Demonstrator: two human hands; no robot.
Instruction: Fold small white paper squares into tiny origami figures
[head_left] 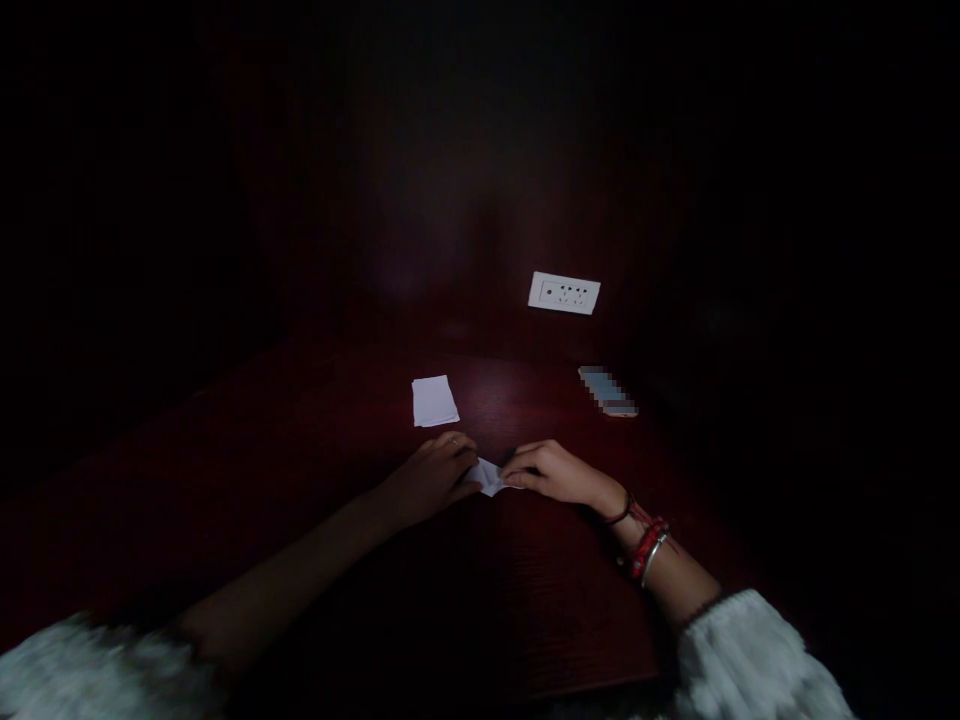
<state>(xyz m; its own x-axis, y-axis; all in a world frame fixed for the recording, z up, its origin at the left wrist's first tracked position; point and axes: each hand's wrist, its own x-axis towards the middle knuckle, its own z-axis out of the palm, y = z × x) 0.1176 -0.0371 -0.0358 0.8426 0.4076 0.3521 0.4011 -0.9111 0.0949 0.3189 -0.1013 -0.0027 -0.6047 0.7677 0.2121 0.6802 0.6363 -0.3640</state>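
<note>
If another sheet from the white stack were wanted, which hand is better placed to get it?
Probably the left hand: it lies just short of the stack, while the right hand is farther off. Both touch the folded paper.

Paper (490,478) partly hidden by left hand (435,472) and right hand (559,473). Phone (604,390) screen pixelated. Sleeves (757,655) cut off below.

Over on the dark red tabletop (247,430) a phone (609,392) lies flat, just below and right of a white socket plate (564,293) fixed on the shadowy wall (427,230).
</note>
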